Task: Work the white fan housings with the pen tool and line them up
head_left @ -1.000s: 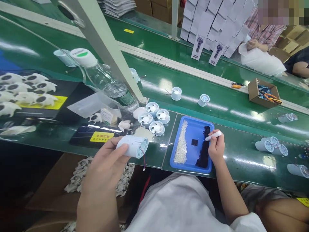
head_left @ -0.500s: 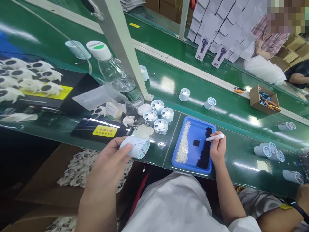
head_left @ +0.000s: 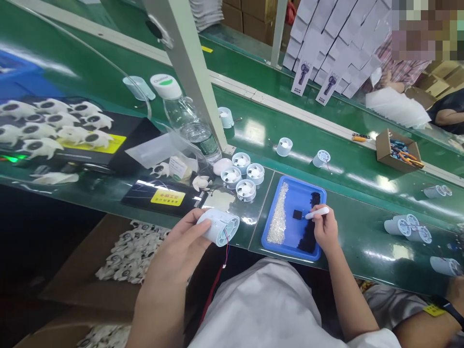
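My left hand (head_left: 181, 241) is closed round a pale blue fan housing (head_left: 219, 227), its spoked end facing right. A thin red and dark wire with a small white plug (head_left: 224, 265) dangles from that end. Over the blue tray (head_left: 266, 241), my right hand (head_left: 325, 229) grips a white pen-like tool (head_left: 318, 212) between thumb and fingers. The tool's tip points left, near a small black square (head_left: 297, 214) in the tray. White small pieces (head_left: 278, 217) lie heaped along the tray's left side, black small pieces (head_left: 307, 239) along its right.
Several fan rings (head_left: 241, 160) stand left of the tray, by a water bottle (head_left: 195, 130) and a metal post (head_left: 192, 63). More housings (head_left: 408, 226) lie at right, near a co-worker's arm (head_left: 420, 333). A carton of white parts (head_left: 136, 251) sits below the bench edge.
My right hand has brought the tool's tip left, from over the black pieces to near the black square. The left hand and housing have shifted slightly right in view, as has the bench's left side.
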`<state>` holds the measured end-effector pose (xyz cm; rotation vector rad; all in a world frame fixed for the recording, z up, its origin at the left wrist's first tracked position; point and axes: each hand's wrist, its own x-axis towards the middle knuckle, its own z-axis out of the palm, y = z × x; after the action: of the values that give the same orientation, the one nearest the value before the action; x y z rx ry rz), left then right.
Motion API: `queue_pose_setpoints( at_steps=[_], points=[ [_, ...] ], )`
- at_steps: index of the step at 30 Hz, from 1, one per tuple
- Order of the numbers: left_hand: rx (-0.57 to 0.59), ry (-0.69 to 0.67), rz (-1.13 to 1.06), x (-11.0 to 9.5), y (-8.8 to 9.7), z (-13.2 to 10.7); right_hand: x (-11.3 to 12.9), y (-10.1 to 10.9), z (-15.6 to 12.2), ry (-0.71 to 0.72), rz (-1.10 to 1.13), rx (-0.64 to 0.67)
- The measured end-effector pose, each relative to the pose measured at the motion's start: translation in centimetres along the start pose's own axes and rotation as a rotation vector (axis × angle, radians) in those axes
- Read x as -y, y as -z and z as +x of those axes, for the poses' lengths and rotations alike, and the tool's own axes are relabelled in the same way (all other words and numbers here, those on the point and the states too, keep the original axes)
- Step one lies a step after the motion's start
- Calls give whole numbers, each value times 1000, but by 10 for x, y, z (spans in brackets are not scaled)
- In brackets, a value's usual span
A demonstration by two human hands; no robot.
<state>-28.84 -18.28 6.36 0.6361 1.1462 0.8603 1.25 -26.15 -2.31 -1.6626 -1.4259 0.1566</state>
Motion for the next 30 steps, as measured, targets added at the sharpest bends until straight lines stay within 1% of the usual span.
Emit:
queue_pose_setpoints(
  at_steps=[3, 4, 7, 13, 17, 20, 22, 24, 26, 30],
  points=[
    [15, -8, 21, 1, 1, -3, 0, -3, 1, -21, 52, -110],
    [17, -9, 17, 1, 1, -4, -1, -4, 2, -25, 63, -126],
    [11, -4, -15, 2, 1, -10, -1, -7, 5, -21, 65, -93],
    [-64, -7, -55, 5, 1, -19, -3, -6, 6, -24, 40, -30],
    [-80, -32, -42, 9, 2, -18, -1, -4, 7, 10, -5, -18],
    [-56, -42, -56, 12, 6, -13, 1, -4, 10, 8, -21, 6],
    [-13, -44, -85, 14, 9, -9, 0, -5, 11, -28, -1, -48],
    [30, -44, -101, 14, 11, -7, -2, -7, 12, -77, 28, -149],
    [37, -44, -108, 14, 11, -5, -4, -8, 12, -114, 49, -218],
    [9, -41, -112, 10, 4, -3, -4, -10, 11, -126, 49, -238]
  ],
)
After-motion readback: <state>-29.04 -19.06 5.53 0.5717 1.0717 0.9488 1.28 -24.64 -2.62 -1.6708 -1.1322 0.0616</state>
